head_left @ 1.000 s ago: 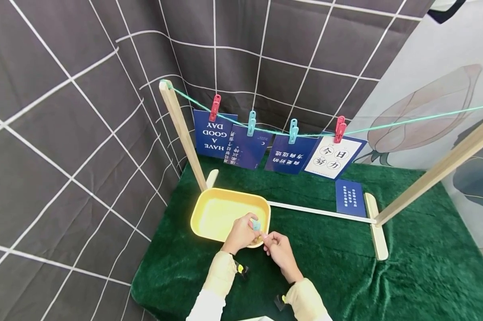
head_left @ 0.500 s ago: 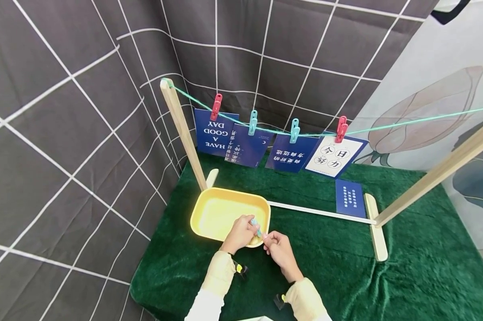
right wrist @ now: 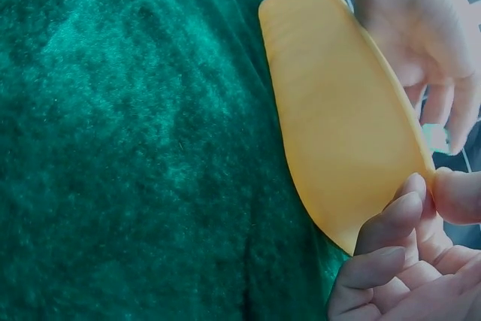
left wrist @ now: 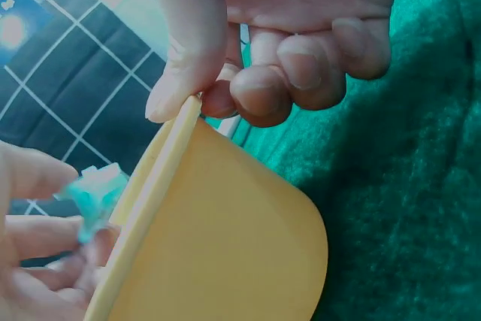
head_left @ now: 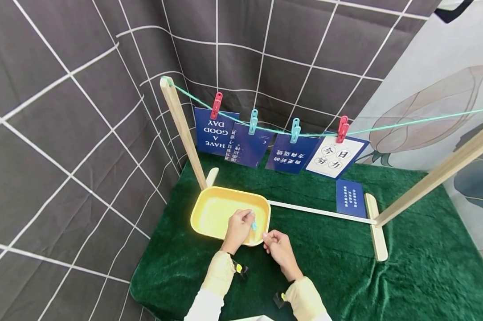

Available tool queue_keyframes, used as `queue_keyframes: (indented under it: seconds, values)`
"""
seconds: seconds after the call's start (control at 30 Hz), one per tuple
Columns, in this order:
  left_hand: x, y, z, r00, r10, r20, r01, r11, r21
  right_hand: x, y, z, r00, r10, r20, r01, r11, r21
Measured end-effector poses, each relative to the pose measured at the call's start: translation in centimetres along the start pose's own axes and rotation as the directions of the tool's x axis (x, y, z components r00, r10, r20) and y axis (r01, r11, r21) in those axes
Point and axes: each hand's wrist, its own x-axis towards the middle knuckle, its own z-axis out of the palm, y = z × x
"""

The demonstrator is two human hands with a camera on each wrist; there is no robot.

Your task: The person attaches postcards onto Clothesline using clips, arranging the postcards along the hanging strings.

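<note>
My left hand [head_left: 237,227] is over the yellow basin [head_left: 200,213] and pinches a light blue clothespin [head_left: 254,225] between thumb and fingers. The left wrist view shows the clothespin [left wrist: 98,195] at the left, blurred, just inside the basin's rim. My right hand [head_left: 280,250] pinches the basin's near right rim between thumb and forefinger, its other fingers curled. That grip on the rim is close up in the right wrist view, where the basin's outer wall [right wrist: 338,110] faces the camera. The basin's floor is partly hidden by the left hand.
Behind the basin, a green line [head_left: 418,119] runs between two wooden posts [head_left: 181,125]. Red and light blue clothespins hold several cards on it, among them a white card [head_left: 333,156]. A small blue card [head_left: 350,198] lies on the green cloth [head_left: 305,236] by the right post's foot.
My left hand has shifted slightly away from the rim and turned, and the clothespin it holds has tilted and moved a little left. The right hand has stayed at the rim.
</note>
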Motion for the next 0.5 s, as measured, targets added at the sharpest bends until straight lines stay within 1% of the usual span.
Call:
queue_keyframes:
  seconds: [0.07, 0.13, 0.2, 0.27, 0.33, 0.37, 0.5]
  values:
    - [0.0, -0.1, 0.1, 0.998, 0.034, -0.047, -0.036, 0.998, -0.052, 0.0, -0.1, 0.0, 1.0, -0.002, 0.0, 0.002, 1.0, 0.005]
    - [0.1, -0.1, 0.0, 0.994, 0.06, -0.092, -0.071, 0.99, -0.119, 0.0, -0.2, 0.0, 1.0, -0.001, -0.001, 0.001, 1.0, 0.009]
    - [0.0, 0.0, -0.1, 0.989, 0.064, -0.13, -0.088, 0.978, -0.189, 0.0, -0.2, 0.0, 1.0, -0.002, 0.002, 0.002, 1.0, 0.006]
    - [0.0, 0.3, -0.4, 0.985, 0.049, -0.163, -0.089, 0.964, -0.252, 0.0, -0.1, 0.0, 1.0, 0.005, 0.005, -0.005, 1.0, 0.007]
    - [-0.1, 1.1, -1.0, 0.981, 0.046, -0.188, -0.104, 0.945, -0.309, 0.0, -0.1, 0.0, 1.0, 0.011, 0.007, -0.011, 1.0, 0.01]
    - [-0.2, 1.4, -1.2, 0.979, 0.056, -0.198, -0.12, 0.936, -0.33, 0.0, -0.1, 0.0, 1.0, 0.013, 0.009, -0.013, 1.0, 0.012]
    - [-0.6, 3.0, -2.3, 0.968, 0.123, -0.221, -0.203, 0.898, -0.391, -0.1, -0.1, -0.1, 1.0, 0.022, 0.006, -0.022, 1.0, 0.015]
